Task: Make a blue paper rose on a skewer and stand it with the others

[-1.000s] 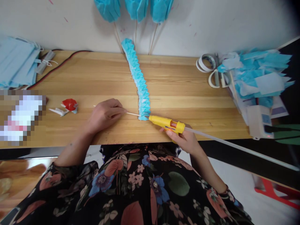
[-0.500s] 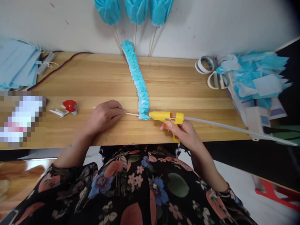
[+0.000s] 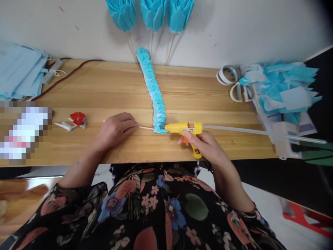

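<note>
My left hand (image 3: 118,128) pinches a thin wooden stick (image 3: 146,127) just above the table. The stick's right end lies on the near end of a long pleated blue strip (image 3: 153,88), which looks like folded fabric or paper and runs away toward the wall. My right hand (image 3: 204,144) is wrapped round the handle of a yellow hot glue gun (image 3: 182,128), a finger at its orange trigger. The gun's nozzle points left and meets the strip's near end by the stick. A long translucent glue stick (image 3: 234,129) sticks out of its back.
Three blue flowers (image 3: 153,15) on sticks lean at the wall. Blue face masks (image 3: 19,71), a phone (image 3: 26,132) and a red piece (image 3: 78,118) lie left. Right are tape (image 3: 227,75), scissors (image 3: 241,92), blue scraps (image 3: 288,86) and a white box (image 3: 284,139).
The glue gun has tilted slightly, and the tail of its glue stick has swung away from me. The left hand keeps its hold on the stick. The whole view has shifted a little.
</note>
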### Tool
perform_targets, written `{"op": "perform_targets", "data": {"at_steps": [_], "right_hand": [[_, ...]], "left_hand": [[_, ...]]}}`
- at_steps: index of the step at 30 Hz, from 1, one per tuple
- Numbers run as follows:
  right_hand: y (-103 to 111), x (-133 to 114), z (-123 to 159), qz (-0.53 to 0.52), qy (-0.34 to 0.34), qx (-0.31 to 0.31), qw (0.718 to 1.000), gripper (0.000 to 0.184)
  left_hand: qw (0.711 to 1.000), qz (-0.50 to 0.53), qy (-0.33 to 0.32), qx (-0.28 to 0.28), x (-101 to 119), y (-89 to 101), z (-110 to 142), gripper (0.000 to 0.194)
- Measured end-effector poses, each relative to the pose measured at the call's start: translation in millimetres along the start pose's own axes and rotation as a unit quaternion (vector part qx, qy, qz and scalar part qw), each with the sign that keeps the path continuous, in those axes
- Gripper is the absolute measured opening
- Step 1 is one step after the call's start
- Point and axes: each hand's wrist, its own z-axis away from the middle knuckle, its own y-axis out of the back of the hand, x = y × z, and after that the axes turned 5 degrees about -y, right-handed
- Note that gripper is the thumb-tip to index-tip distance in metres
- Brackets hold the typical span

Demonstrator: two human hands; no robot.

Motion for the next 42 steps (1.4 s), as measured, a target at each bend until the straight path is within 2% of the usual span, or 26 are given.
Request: {"op": "perform_targets", "data": {"at_steps": [12,20,25,29,32,37,42], "right_hand": [[0.1,-5.9,0.0,-0.042,-0.065,-0.002,0.997,0.076],[0.7,0.3,-5.9,-0.086,-0.044,-0.011,0.995,0.071],[-2.6,-2.9,-7.2,-0.087,-0.018,0.0,0.996,0.069],[-0.6,-3.4,-4.8,-0.072,-0.029,-0.007,0.997,0.071],[4.0,2.3,-3.1,-0.067,-0.033,-0.006,0.997,0.068],[11.1,17.5,-1.3,-0.086,-0.002,0.022,0.996,0.065],[9.1,25.3,1.1,-0.108,0.025,0.029,0.993,0.065]], "left_hand": [[1.0,0.008,0.009,-0.006,-0.8,0.7,-0.3,0.023],[1.0,-0.003,0.0,0.0,-0.8,1.0,-0.5,0.023],[1.0,-0.003,0.008,-0.006,-0.4,1.7,-0.9,0.024],[1.0,0.0,0.015,-0.007,-0.1,1.5,-1.0,0.026],[1.0,0.001,0.017,-0.009,-0.5,1.2,-0.6,0.027],[1.0,0.004,0.012,-0.009,-1.4,1.4,0.4,0.024],[1.0,-0.002,-0.002,-0.002,-0.9,1.2,-0.2,0.021]]}}
